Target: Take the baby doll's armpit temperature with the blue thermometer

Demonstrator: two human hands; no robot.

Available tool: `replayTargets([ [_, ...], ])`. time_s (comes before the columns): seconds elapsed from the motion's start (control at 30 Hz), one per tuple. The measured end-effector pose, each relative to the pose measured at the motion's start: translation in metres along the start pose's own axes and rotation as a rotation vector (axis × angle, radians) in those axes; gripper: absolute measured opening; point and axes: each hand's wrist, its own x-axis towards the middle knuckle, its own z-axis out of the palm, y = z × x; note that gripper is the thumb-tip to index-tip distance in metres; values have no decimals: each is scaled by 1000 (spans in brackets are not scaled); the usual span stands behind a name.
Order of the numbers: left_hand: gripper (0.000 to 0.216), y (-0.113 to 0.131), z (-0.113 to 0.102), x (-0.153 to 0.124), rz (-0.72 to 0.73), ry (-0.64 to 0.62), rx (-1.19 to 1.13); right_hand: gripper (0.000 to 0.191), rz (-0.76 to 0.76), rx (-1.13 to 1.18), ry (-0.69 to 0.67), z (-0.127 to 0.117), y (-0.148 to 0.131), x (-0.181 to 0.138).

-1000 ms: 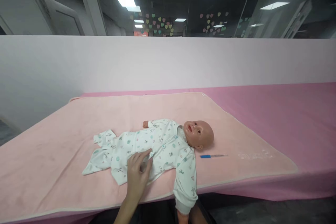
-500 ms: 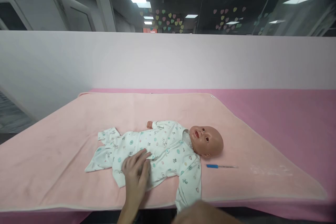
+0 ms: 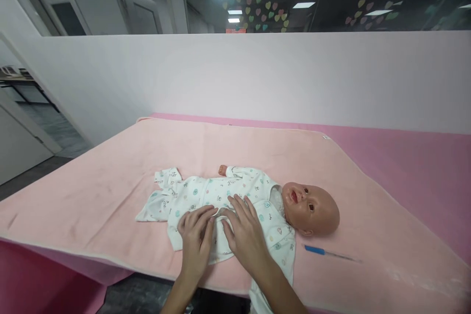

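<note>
In the head view, the doll (image 3: 312, 208) lies on its back right under the fingers, head off to their right, trousers (image 3: 186, 198) to their left. The left hand (image 3: 195, 240) and the right hand (image 3: 246, 235) meet over the front of the printed shirt (image 3: 235, 186), fingers bent and slightly apart, white cloth bunched between them; I can't tell whether they pinch it or only touch it. Laid crosswise, the doll seems set so that its front faces up within easy reach, both hands coming at one spot from two sides. The peach blanket (image 3: 176, 147) beneath probably pads it from the pink tabletop (image 3: 415, 167), bare beyond the fingers on the right. Also right of them, near the head, rests a blue-handled stick (image 3: 320, 251), untouched. Half a second ago, the right hand was a blur low by the near sleeve (image 3: 285, 255); now it's beside the left, which has stayed on the shirt. The view has swung leftward too.
</note>
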Motion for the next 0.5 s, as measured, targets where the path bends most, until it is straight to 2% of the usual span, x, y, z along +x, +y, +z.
replayTargets([
  [0.27,23,10,-1,-3,8,39,107,13,19,297,9,-11,3,2],
  [0.5,20,17,-4,-1,57,-38,74,18,44,330,19,-11,2,2],
])
